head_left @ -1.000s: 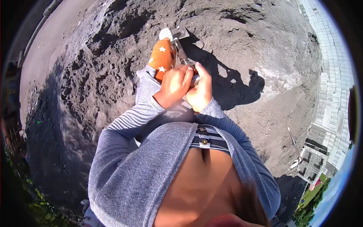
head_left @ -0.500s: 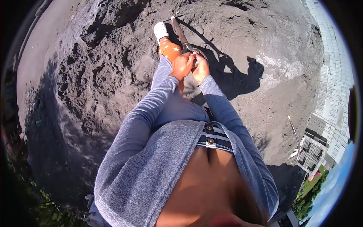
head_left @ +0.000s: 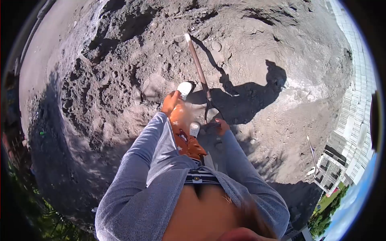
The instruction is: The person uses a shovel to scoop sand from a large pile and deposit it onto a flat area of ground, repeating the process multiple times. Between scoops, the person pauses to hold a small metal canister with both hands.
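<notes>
The right hand (head_left: 221,126) is closed in a grip on the dark handle end of a long shovel with a brown wooden shaft (head_left: 198,68). Red-painted nails show on the fingers curled over the handle. From that grip the shaft runs up and away from the person, slanting slightly left, and its far tip lies on the loose grey-brown soil (head_left: 120,80) well beyond the hand. The blade itself cannot be made out clearly at that end.

The left hand (head_left: 169,103) sits up and to the left of the right hand's grip, apart from the shaft, resting at the top of the raised knee in orange trousers printed with white stars (head_left: 185,138). Whether its fingers are closed or spread cannot be told, since they are turned away and partly behind the leg. Just beyond this hand is one white perforated clog (head_left: 185,88), lying close to the left of the shaft; a second white clog (head_left: 194,128) is just left of the right hand's grip, between it and the orange leg.

Both arms wear grey knitted sleeves (head_left: 148,148) that reach forward from the body. The person's dark shadow (head_left: 249,100) falls on the ground to the right of the grip. Far off to the right, past the soil, lies pale grey block paving (head_left: 354,108).
</notes>
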Action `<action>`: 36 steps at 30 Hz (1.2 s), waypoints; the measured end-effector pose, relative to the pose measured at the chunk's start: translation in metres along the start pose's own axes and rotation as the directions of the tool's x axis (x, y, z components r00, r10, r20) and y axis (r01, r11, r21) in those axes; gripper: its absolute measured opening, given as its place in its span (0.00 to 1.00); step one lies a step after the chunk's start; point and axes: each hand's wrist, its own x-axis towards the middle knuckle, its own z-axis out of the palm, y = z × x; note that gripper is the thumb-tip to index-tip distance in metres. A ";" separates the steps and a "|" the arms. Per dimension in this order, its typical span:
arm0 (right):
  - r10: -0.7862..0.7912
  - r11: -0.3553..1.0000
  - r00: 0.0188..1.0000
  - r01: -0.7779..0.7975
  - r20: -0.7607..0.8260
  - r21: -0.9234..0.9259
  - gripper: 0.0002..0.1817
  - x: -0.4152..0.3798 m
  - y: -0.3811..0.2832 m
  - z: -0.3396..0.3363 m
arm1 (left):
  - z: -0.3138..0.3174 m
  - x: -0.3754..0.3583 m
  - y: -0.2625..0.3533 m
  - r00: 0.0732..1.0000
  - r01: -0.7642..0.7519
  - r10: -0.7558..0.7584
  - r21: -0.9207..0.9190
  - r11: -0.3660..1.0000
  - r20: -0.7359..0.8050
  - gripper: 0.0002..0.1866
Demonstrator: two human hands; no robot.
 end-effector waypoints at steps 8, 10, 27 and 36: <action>-0.528 0.849 0.842 0.523 -0.113 -0.074 0.12 0.173 0.148 -0.040 | 0.012 0.200 -0.020 0.895 0.421 -0.418 0.016 0.907 0.156 0.39; -0.012 0.982 0.981 0.049 -0.196 0.185 0.06 0.027 0.031 0.031 | 0.024 0.255 -0.009 0.877 0.473 -0.454 -0.122 0.872 0.155 0.43; 0.395 0.584 0.725 0.276 -0.564 0.763 0.04 -0.104 0.047 0.133 | 0.035 0.313 0.005 0.820 0.507 -0.571 -0.429 0.748 -0.027 0.38; 0.492 0.571 0.631 0.286 -0.600 0.769 0.01 -0.180 0.239 0.082 | 0.064 0.125 -0.077 0.765 0.634 -0.644 -0.170 0.755 -0.006 0.37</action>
